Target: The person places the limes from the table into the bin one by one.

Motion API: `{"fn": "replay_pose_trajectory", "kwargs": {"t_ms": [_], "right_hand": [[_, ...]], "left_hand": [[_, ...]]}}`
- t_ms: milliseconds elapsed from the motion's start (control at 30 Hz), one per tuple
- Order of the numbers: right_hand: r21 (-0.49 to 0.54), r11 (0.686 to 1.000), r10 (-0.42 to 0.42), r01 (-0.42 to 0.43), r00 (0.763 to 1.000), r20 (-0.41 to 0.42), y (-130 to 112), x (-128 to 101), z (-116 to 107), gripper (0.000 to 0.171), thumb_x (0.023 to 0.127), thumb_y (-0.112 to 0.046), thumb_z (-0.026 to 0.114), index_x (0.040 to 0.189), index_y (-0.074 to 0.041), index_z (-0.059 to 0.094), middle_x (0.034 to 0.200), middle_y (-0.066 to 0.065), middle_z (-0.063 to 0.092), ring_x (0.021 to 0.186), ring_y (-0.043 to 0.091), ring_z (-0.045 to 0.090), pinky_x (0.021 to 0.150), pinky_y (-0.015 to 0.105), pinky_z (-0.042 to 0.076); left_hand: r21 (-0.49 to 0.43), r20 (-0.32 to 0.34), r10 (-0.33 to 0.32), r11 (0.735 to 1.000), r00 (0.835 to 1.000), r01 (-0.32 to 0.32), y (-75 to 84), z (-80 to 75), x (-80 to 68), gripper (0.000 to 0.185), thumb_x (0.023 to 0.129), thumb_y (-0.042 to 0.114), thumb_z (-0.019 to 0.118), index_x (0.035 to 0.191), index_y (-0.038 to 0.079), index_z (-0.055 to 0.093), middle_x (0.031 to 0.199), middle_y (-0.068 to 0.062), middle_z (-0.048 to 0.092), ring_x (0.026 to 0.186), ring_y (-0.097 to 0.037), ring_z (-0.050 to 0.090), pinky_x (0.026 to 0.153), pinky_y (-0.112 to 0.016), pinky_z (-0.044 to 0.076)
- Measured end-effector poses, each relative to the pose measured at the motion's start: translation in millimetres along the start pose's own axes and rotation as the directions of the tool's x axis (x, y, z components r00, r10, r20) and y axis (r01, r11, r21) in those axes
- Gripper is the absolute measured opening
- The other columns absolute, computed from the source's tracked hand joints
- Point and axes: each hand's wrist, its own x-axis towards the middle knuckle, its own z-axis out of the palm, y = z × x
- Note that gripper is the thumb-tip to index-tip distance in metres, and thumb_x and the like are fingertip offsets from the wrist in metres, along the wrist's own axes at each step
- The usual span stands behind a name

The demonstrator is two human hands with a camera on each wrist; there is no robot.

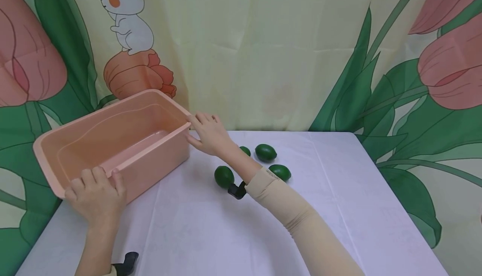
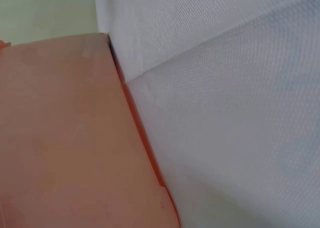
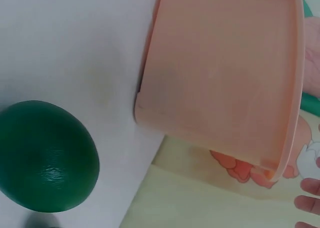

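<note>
A pink plastic bin (image 1: 154, 163) stands at an angle on the left of the table. My left hand (image 1: 98, 196) grips its near rim by the left corner, fingers over the edge and thumb on the outside. At the bin's right corner is my right hand (image 1: 211, 133), its fingers spread by the rim. In the right wrist view those fingers (image 3: 310, 204) look apart from the rim. Several green limes lie around the right forearm: one lime (image 1: 224, 177) left of it, another lime (image 1: 265, 153) behind it. The left wrist view shows only the bin's side (image 2: 75, 138).
A white cloth (image 1: 339, 209) covers the table. Behind the table hangs a printed curtain (image 1: 263, 50) with tulips and a rabbit. Black wrist mounts (image 1: 237, 190) jut out from both forearms.
</note>
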Motion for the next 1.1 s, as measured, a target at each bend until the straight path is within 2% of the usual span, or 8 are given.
{"fn": "replay_pose_trajectory", "kwargs": {"t_ms": [300, 467, 667, 900, 1100], "right_hand": [[0.021, 0.999, 0.028, -0.028, 0.999, -0.018, 8, -26, 6, 0.047, 0.092, -0.044, 0.042, 0.130, -0.017, 0.042, 0.115, 0.000, 0.047, 0.113, 0.019, 0.042, 0.097, 0.041, 0.030], [0.007, 0.999, 0.040, -0.039, 0.999, -0.012, 10, -35, 9, 0.046, 0.091, -0.045, 0.042, 0.128, -0.017, 0.043, 0.116, 0.000, 0.048, 0.114, 0.018, 0.042, 0.096, 0.040, 0.030], [0.012, 0.999, 0.042, -0.042, 0.998, -0.045, 15, -45, 11, 0.042, 0.091, -0.043, 0.044, 0.124, -0.018, 0.046, 0.116, -0.001, 0.050, 0.113, 0.019, 0.045, 0.096, 0.040, 0.031], [0.005, 0.999, 0.045, -0.045, 0.998, -0.054, 20, -58, 12, 0.041, 0.090, -0.042, 0.045, 0.122, -0.016, 0.047, 0.113, 0.000, 0.049, 0.110, 0.021, 0.046, 0.095, 0.040, 0.032], [-0.010, 0.998, 0.054, -0.055, 0.998, -0.043, 24, -71, 15, 0.041, 0.090, -0.043, 0.045, 0.121, -0.017, 0.047, 0.110, 0.000, 0.050, 0.105, 0.019, 0.046, 0.095, 0.040, 0.031]], "left_hand": [[0.024, 0.006, 0.009, 1.000, 1.000, -0.009, -0.7, 0.7, -0.1, 0.054, 0.092, 0.039, 0.024, 0.084, -0.012, 0.042, 0.082, -0.030, 0.041, 0.076, -0.047, 0.036, 0.067, -0.055, 0.027], [0.035, 0.012, 0.005, 0.999, 1.000, -0.006, -1.2, 0.3, -0.1, 0.053, 0.092, 0.038, 0.025, 0.084, -0.012, 0.042, 0.082, -0.030, 0.040, 0.076, -0.047, 0.036, 0.067, -0.055, 0.027], [0.021, 0.008, 0.002, 1.000, 1.000, -0.003, -1.2, -0.7, 0.6, 0.055, 0.092, 0.040, 0.023, 0.084, -0.012, 0.042, 0.083, -0.030, 0.040, 0.077, -0.047, 0.036, 0.067, -0.055, 0.026], [0.027, 0.050, -0.002, 1.000, 0.999, 0.001, -0.6, -1.3, 0.5, 0.055, 0.092, 0.039, 0.023, 0.086, -0.012, 0.041, 0.084, -0.030, 0.040, 0.078, -0.046, 0.035, 0.067, -0.055, 0.026], [0.028, 0.059, -0.006, 1.000, 0.998, 0.004, -1.9, -0.9, 0.6, 0.056, 0.092, 0.040, 0.022, 0.086, -0.012, 0.041, 0.084, -0.030, 0.040, 0.078, -0.047, 0.035, 0.068, -0.055, 0.027]]}}
